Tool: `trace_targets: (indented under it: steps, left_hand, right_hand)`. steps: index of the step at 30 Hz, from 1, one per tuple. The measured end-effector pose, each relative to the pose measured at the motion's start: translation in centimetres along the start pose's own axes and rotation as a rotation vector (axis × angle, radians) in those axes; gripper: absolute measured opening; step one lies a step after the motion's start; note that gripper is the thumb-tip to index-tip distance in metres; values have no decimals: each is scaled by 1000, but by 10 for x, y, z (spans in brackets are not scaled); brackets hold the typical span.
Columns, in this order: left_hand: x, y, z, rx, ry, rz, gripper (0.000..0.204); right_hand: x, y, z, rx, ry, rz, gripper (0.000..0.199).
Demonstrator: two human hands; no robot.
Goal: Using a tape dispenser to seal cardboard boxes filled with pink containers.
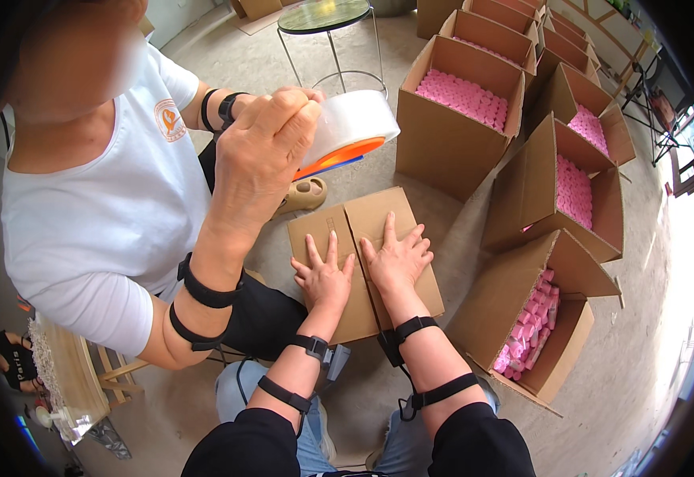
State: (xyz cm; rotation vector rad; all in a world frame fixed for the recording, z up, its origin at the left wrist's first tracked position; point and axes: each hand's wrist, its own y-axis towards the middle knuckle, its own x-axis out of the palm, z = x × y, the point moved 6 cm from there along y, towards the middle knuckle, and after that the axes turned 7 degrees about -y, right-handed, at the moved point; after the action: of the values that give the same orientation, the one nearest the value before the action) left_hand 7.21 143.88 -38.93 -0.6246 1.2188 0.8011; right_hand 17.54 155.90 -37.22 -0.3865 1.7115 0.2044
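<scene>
A closed cardboard box stands before me, its two top flaps folded down so that a narrow dark seam runs between them. My left hand lies on the left flap with its fingers spread. On the right flap my right hand rests flat, fingers apart too. Neither hand holds anything. Just beyond the box, at the left, a co-worker's hand grips a wide roll of clear packing tape with an orange and blue part under it. The co-worker's other hand is mostly hidden behind the roll.
Several open cartons of pink, roll-shaped pieces line the right side, the nearest carton tilted close to my right forearm. A co-worker in a white shirt leans in from the left. A round side table stands behind; a wooden table is lower left.
</scene>
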Motion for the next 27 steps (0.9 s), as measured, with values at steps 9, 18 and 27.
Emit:
trace_targets:
  steps: [9,18,27]
  left_hand:
    - [-1,1,-1,-6,-3,8,61]
    - [-4,3,-1,-23,-12,-35,61]
    - [0,5,-5,-9,0,-7,62]
  right_hand:
    - [-1,0,-1,-1,-14,20,72]
    - [-1,0,-4,2,-10,2,72]
    - [2,1,-5,1,-22,26,72]
